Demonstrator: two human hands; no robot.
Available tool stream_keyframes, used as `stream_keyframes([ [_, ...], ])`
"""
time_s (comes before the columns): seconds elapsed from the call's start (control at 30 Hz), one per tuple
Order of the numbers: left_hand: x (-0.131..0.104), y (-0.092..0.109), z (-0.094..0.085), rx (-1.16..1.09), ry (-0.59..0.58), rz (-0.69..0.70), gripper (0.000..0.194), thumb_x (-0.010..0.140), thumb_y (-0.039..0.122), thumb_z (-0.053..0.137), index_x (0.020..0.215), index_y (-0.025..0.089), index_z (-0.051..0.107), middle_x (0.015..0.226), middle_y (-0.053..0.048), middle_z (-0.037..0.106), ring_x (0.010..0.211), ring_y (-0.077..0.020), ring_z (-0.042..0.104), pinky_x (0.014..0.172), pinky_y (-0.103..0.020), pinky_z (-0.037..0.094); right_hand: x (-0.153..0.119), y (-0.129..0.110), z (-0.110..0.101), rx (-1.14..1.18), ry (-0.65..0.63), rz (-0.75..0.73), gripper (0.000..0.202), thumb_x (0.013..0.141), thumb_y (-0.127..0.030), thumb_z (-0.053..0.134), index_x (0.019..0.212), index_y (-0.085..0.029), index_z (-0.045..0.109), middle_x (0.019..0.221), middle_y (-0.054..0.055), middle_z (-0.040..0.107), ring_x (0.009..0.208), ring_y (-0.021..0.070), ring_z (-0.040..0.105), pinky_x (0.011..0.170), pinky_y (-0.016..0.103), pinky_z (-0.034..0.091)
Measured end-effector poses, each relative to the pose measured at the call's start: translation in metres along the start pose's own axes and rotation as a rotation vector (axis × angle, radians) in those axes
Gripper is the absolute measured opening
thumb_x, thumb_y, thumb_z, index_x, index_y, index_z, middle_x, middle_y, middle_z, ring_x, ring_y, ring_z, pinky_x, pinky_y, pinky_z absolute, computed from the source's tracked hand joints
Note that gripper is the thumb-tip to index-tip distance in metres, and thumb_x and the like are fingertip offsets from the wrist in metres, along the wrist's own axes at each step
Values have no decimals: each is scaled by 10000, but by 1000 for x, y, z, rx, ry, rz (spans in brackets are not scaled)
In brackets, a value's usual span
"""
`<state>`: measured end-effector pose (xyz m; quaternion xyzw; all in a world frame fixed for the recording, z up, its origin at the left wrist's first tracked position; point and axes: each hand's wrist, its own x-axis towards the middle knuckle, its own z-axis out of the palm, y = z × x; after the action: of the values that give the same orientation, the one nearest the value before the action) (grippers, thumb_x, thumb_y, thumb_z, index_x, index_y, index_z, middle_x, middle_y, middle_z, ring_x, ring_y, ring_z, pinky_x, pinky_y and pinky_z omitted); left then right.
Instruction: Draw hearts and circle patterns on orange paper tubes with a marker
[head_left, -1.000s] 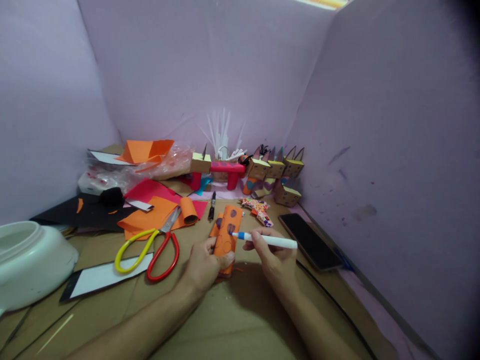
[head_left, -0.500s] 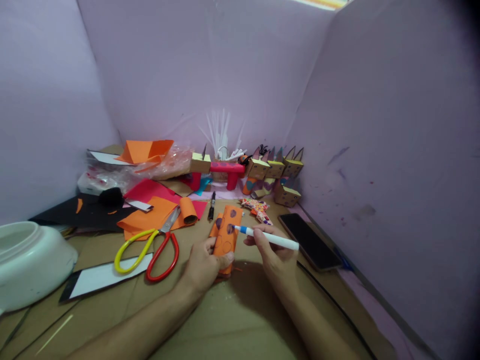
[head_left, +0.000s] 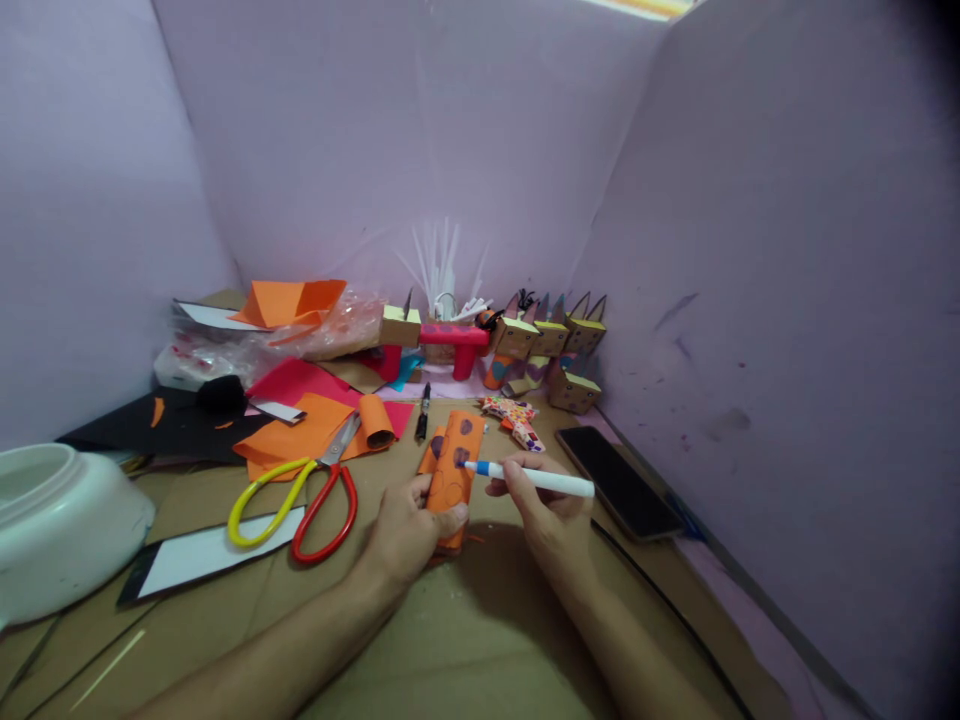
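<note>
My left hand (head_left: 409, 525) is closed around the lower part of an orange paper-covered tube (head_left: 455, 475), thumb across its front. Several circles are drawn on the tube; the upper ones are filled in dark purple, the lower ones are bare outlines. Between the fingers of my right hand (head_left: 551, 515) is a white marker (head_left: 551, 482) with a blue collar. Its tip meets the tube at one of the dark spots. Just behind the tube lies a black pen (head_left: 424, 412).
Scissors (head_left: 330, 485) with yellow and red handles lie left, by orange paper (head_left: 296, 430) and a small orange roll (head_left: 376, 422). A phone (head_left: 619, 483) lies right. Cardboard animal heads (head_left: 516, 338) stand at the back. A white pot (head_left: 71, 535) sits at the left edge.
The marker tip has shifted slightly down and left on the same spot, my right hand moving a little with it. My left hand and the tube stay put.
</note>
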<state>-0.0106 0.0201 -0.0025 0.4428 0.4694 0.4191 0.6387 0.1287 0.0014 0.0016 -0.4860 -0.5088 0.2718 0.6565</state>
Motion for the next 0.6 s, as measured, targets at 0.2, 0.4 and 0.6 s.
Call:
stream_keyframes([
  [0.2, -1, -1, 1, -10, -26, -24, 261, 572, 215, 686, 806, 124, 615, 654, -33, 626, 542, -147, 555, 516, -262, 440, 1, 0, -2, -11, 17, -14, 140, 781, -302, 612, 783, -164, 636, 621, 21, 678, 578, 159, 658, 534, 247, 509],
  [0.4, 1, -3, -1, 3, -8, -1, 273, 546, 211, 704, 791, 112, 636, 658, -33, 626, 568, -142, 547, 546, -254, 433, 0, 1, -1, -20, -10, 9, 163, 774, -312, 612, 747, -154, 631, 575, 31, 676, 534, 163, 652, 497, 241, 501],
  [0.6, 1, -3, -2, 19, -40, 10, 271, 559, 218, 686, 792, 101, 615, 658, -35, 620, 564, -134, 530, 541, -252, 422, -1, 1, -3, -11, -27, 13, 152, 770, -307, 615, 738, -159, 628, 567, 27, 678, 522, 159, 649, 493, 239, 501],
])
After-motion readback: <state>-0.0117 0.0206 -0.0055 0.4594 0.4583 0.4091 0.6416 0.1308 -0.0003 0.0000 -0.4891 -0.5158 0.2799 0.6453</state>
